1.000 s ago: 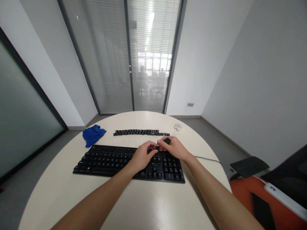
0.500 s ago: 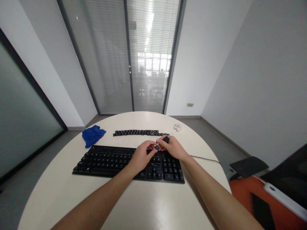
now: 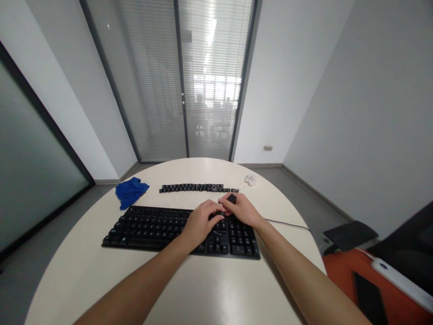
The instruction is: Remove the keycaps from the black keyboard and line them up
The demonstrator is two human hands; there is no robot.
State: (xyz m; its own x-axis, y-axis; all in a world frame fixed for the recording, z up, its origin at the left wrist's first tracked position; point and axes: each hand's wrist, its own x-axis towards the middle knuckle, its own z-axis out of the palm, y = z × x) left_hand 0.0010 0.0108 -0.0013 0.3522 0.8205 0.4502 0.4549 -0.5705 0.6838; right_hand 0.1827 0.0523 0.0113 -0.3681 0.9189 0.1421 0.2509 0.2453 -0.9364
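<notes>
A black full-size keyboard (image 3: pixel 149 228) lies on the table under my hands. My left hand (image 3: pixel 203 221) is low over its upper right part, thumb and forefinger curled together at a small black keycap, mostly hidden by the fingertips. Beside it, my right hand (image 3: pixel 241 210) grips a small black-handled tool (image 3: pixel 232 198) that looks like a keycap puller; thin wires stick out past its far side. The fingertips of both hands nearly meet. Behind the keyboard stand lined-up black keycaps (image 3: pixel 189 187) in two rows.
A crumpled blue cloth (image 3: pixel 131 192) lies at the table's left. A crumpled whitish tissue-like piece (image 3: pixel 250 180) is at the back right. The keyboard cable (image 3: pixel 287 223) runs over the right side of the round table (image 3: pixel 216 289). An orange chair (image 3: pixel 341 275) stands at the right.
Both hands have shifted slightly and come closer to the keyboard. The keycap seen between the fingertips before is now mostly covered. The black-handled tool has moved a little left.
</notes>
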